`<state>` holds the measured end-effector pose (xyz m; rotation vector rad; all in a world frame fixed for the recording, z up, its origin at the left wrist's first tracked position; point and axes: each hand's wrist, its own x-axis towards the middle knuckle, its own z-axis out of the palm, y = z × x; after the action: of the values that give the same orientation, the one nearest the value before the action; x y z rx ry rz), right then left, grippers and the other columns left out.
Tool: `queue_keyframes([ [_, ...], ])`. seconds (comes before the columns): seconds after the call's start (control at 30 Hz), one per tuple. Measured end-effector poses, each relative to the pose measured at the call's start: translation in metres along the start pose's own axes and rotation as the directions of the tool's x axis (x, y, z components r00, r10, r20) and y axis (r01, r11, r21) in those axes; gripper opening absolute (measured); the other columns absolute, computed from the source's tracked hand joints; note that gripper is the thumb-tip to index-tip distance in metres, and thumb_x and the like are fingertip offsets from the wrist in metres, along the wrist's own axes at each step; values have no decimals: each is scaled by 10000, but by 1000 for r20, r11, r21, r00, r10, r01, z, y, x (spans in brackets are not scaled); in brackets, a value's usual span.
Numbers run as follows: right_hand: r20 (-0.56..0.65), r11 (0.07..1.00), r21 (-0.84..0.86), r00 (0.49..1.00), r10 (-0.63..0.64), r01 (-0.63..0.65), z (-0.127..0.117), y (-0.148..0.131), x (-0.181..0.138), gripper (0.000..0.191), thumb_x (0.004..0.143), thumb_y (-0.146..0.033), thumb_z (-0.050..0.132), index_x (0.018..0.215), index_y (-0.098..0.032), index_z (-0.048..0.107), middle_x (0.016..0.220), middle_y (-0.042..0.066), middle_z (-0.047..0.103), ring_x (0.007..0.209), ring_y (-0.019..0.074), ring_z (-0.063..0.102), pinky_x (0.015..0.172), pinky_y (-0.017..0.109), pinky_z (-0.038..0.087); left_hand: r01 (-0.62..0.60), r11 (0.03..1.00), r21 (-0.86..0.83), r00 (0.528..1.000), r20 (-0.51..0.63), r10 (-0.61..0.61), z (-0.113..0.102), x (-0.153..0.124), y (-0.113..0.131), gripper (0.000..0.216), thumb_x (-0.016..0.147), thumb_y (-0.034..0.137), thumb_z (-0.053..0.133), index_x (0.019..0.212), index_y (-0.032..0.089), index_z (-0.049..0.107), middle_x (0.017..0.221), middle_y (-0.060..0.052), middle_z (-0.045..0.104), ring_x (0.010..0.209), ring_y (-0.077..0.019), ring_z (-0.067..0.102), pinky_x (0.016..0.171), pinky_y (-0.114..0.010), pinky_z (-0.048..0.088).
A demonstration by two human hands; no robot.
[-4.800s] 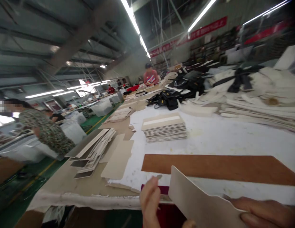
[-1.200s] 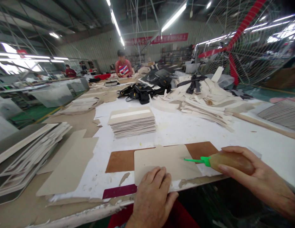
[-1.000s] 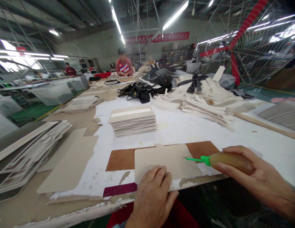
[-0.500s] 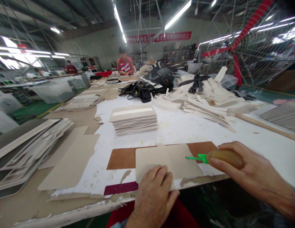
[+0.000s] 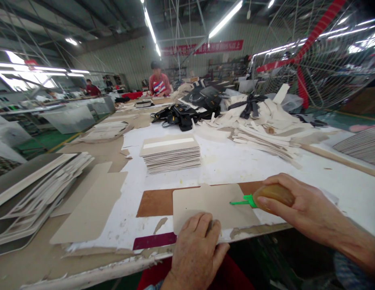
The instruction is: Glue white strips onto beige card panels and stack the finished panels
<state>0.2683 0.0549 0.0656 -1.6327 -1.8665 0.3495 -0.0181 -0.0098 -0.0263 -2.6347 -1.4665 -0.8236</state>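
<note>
Flat on the table edge lies a beige rounded-corner panel (image 5: 217, 205), over a brown strip (image 5: 155, 202) that shows at both sides. My left hand (image 5: 197, 241) rests on the panel's near edge, fingers laid down on it, grasping nothing visible. In my right hand (image 5: 302, 207) is an awl (image 5: 273, 196) with a bulbous wooden handle and a thin green shaft. The awl's tip is at the right part of the panel's surface; whether it pierces it I cannot tell. A small dark dot shows on the panel's left part.
Behind the panel stands a stack of beige panels (image 5: 171, 155). Loose panels (image 5: 93, 205) and a pile of dark-and-white pieces (image 5: 42, 193) lie left. A maroon strip (image 5: 154, 241) is near the edge. Black straps (image 5: 178, 114), offcuts (image 5: 266, 133) and a fan (image 5: 308, 60) are farther off.
My right hand has moved the awl a little left, its tip shifting inward over the panel. My left hand stays in place on the panel.
</note>
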Motion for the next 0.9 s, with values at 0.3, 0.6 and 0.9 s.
queue_keyframes([
  [0.3, 16, 996, -56, 997, 73, -72, -12, -7, -2, 422, 726, -720, 666, 866, -326, 725, 871, 67, 773, 767, 359, 705, 744, 545, 530, -21, 1000, 15, 1000, -7, 21, -1, 0, -1, 470, 948, 413, 890, 1333, 220, 702, 1343, -89, 749, 1222, -341, 710, 1043, -533, 661],
  [0.6, -24, 997, -63, 999, 41, -43, -9, 1, 0, 436, 751, -709, 655, 905, -308, 729, 935, 94, 779, 799, 366, 709, 730, 530, 517, -16, 1000, 12, 1000, 0, 16, 0, 0, -1, 466, 945, 404, 894, 1330, 224, 703, 1353, -88, 741, 1226, -342, 705, 1058, -537, 655],
  [0.9, -5, 996, -89, 1000, -29, 29, -2, -7, 7, 375, 808, -631, 627, 902, -281, 721, 865, 73, 761, 721, 297, 693, 656, 433, 498, -18, 1000, 13, 1000, -7, 18, -2, 1, -1, 458, 938, 379, 900, 1322, 221, 707, 1335, -87, 742, 1214, -337, 706, 1047, -530, 660],
])
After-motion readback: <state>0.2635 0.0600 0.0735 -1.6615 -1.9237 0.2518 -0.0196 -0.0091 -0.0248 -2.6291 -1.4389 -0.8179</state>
